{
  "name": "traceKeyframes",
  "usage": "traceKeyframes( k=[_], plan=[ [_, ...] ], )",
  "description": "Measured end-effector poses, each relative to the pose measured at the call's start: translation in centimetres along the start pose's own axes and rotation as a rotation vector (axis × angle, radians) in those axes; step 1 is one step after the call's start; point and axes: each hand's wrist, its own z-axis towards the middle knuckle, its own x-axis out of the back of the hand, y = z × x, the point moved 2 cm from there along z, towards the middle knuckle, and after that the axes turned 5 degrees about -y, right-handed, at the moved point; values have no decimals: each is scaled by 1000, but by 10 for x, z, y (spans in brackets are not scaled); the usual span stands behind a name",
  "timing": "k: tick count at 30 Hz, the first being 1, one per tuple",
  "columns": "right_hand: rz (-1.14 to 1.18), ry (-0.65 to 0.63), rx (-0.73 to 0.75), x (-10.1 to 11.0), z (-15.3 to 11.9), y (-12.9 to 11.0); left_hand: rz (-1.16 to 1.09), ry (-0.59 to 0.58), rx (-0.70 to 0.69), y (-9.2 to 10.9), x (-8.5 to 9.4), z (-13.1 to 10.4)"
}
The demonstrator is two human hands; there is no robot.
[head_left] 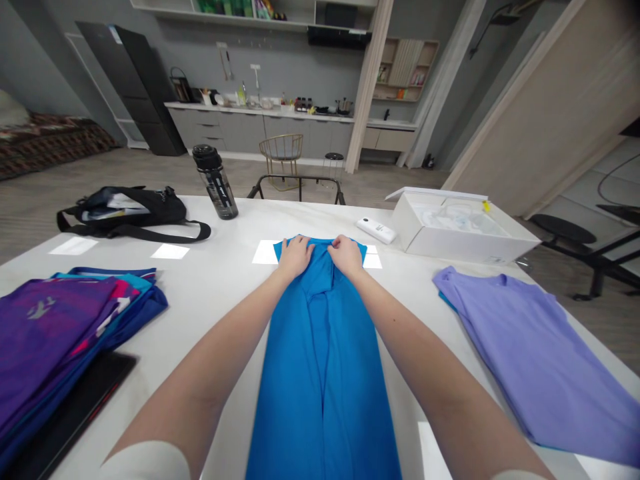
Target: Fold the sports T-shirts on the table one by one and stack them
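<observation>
A blue shirt (290,387) lies lengthwise on the white table in front of me, its sides folded inward so the edges meet along the middle. At its far end, my left hand (297,257) grips the cloth by the left corner, thumb turned inward. My right hand (346,256) pinches the same far edge a little to the right, with its fingertips closed on the fabric. Between the two hands a small folded flap of the shirt shows. The undersides of the fingers are hidden.
Folded clothes with a purple top (45,327) lie left, partly over a dark flat object (95,400). Behind are a black bag (135,210) and bottle (217,183). Rightward are a white device (376,230), an open white box (450,230) and a folded lavender shirt (540,353).
</observation>
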Motion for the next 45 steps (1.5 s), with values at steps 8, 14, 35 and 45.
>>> traceKeyframes(
  k=[8, 14, 35, 45],
  plan=[
    [-166, -23, 2, -11, -8, 13, 75, 39, 251, -18, 3, -26],
    [-264, 81, 194, -1, -23, 22, 110, 18, 296, -41, 10, -36],
    [-283, -363, 432, 8, -278, 32, 115, -263, -191, 81, 24, -278],
    [-248, -358, 581, 35, -448, 34, 66, -228, -314, 113, 59, -442]
  ],
)
